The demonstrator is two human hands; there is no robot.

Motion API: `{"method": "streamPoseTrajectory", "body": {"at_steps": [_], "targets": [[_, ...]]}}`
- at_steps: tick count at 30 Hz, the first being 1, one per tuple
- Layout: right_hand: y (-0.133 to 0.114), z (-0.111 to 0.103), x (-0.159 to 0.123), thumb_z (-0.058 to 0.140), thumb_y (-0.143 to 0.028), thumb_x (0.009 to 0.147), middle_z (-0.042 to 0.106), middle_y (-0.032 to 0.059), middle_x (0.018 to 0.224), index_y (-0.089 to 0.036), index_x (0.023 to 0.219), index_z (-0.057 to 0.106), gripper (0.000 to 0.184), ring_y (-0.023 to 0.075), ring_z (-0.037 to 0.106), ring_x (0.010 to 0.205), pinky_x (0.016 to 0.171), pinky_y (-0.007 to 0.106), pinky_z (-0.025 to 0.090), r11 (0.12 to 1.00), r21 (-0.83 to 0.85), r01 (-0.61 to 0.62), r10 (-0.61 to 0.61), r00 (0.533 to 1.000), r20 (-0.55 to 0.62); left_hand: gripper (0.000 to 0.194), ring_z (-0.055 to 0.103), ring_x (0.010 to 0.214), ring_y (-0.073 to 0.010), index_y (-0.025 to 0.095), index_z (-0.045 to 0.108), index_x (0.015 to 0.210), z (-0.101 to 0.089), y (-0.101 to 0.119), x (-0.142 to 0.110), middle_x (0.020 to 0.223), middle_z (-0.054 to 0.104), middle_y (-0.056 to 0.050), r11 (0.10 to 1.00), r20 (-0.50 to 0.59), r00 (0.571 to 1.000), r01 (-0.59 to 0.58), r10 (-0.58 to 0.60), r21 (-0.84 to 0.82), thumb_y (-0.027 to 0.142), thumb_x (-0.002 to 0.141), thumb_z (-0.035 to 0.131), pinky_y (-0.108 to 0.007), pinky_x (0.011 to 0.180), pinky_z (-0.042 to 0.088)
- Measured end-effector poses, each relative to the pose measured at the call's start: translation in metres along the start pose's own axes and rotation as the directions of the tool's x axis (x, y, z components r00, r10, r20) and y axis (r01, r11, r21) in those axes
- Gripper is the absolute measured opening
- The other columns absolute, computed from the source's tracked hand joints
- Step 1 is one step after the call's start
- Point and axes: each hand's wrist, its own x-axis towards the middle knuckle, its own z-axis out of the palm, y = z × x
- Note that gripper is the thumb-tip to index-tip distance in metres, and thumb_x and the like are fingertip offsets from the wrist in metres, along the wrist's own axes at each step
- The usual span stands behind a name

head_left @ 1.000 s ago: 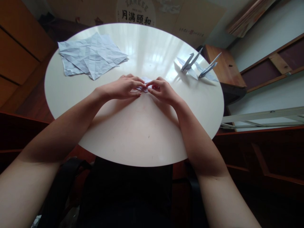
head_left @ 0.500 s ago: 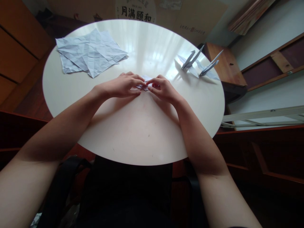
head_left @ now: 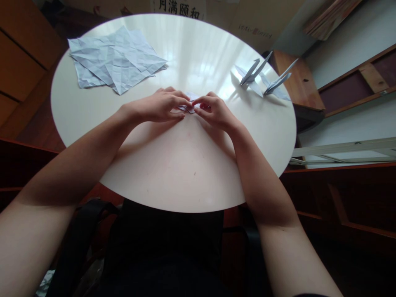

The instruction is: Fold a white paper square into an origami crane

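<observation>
A small folded piece of white paper lies at the middle of the round white table, mostly hidden under my fingers. My left hand grips it from the left, with fingers on top and the thumb along its near edge. From the other side my right hand pinches its right part between thumb and forefinger. The fingertips of both hands almost meet over the paper. Its exact folds are too small to make out.
Creased sheets of paper lie stacked at the table's far left. Two folded paper cranes stand at the far right. Beyond the table's right edge is a wooden cabinet. A cardboard box with printed characters stands behind.
The whole view has shifted slightly, so the table's far side sits higher in the picture. Both hands keep hold of the folded paper, with only slight movement of the right fingers.
</observation>
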Motion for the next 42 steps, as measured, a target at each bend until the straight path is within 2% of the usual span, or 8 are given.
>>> {"method": "streamPoseTrajectory", "body": {"at_steps": [12,19,28,32,38,42], "targets": [[0.002,0.0,0.0,0.07,-0.034,0.093,0.056,0.0055,0.098,-0.02,0.109,0.078,0.023,0.0173,0.058,0.088,0.089,0.038,0.053,1.0,-0.003,0.0,0.0,1.0,0.004,0.048,0.05,0.141,-0.0369,0.037,0.071,0.136,0.005,-0.007,0.003,0.143,0.064,-0.002,1.0,-0.025,1.0,-0.009,0.008,-0.029,0.06,0.097,0.057,-0.056,0.124,0.03],[0.003,0.0,0.001,0.069,-0.034,0.093,0.056,0.0052,0.099,-0.02,0.11,0.077,0.024,0.0164,0.058,0.087,0.089,0.037,0.053,1.0,-0.012,-0.004,0.004,1.0,0.009,0.047,0.05,0.143,-0.0369,0.039,0.072,0.135,0.007,-0.01,0.004,0.143,0.064,0.001,0.999,-0.025,1.0,0.004,-0.005,-0.034,0.062,0.096,0.058,-0.056,0.124,0.03],[0.002,0.001,0.001,0.069,-0.029,0.092,0.054,0.0042,0.097,-0.021,0.109,0.079,0.021,0.0168,0.056,0.088,0.091,0.038,0.051,1.0,-0.002,-0.016,0.016,1.0,0.004,0.047,0.049,0.141,-0.0336,0.035,0.069,0.14,0.0,0.003,0.0,0.147,0.062,-0.003,1.0,-0.005,1.0,-0.002,0.002,0.002,0.055,0.1,0.054,-0.05,0.123,0.029],[0.003,0.002,0.001,0.071,-0.032,0.09,0.055,0.0038,0.095,-0.022,0.109,0.079,0.023,0.0188,0.057,0.089,0.088,0.037,0.051,1.0,0.002,-0.002,0.002,1.0,-0.004,0.046,0.049,0.14,-0.0328,0.034,0.069,0.14,-0.002,0.004,-0.001,0.149,0.062,-0.004,0.999,-0.002,1.0,-0.009,0.009,0.045,0.05,0.101,0.053,-0.05,0.121,0.031],[0.001,0.002,0.001,0.067,-0.026,0.09,0.055,0.0039,0.092,-0.021,0.107,0.08,0.022,0.0185,0.059,0.085,0.087,0.035,0.052,1.0,-0.004,-0.017,0.016,1.0,-0.018,0.047,0.051,0.138,-0.0331,0.028,0.068,0.141,-0.003,0.005,-0.001,0.151,0.06,-0.009,0.995,0.02,1.0,-0.007,0.005,0.096,0.044,0.1,0.053,-0.05,0.119,0.033],[-0.002,0.001,0.001,0.068,-0.024,0.089,0.055,0.0033,0.091,-0.022,0.105,0.081,0.021,0.0181,0.059,0.083,0.087,0.035,0.052,1.0,-0.007,-0.024,0.023,1.0,-0.015,0.048,0.053,0.136,-0.0322,0.029,0.067,0.143,-0.004,0.009,-0.002,0.149,0.063,-0.009,0.994,0.009,1.0,0.0,-0.001,0.107,0.044,0.099,0.054,-0.048,0.117,0.036]]}}
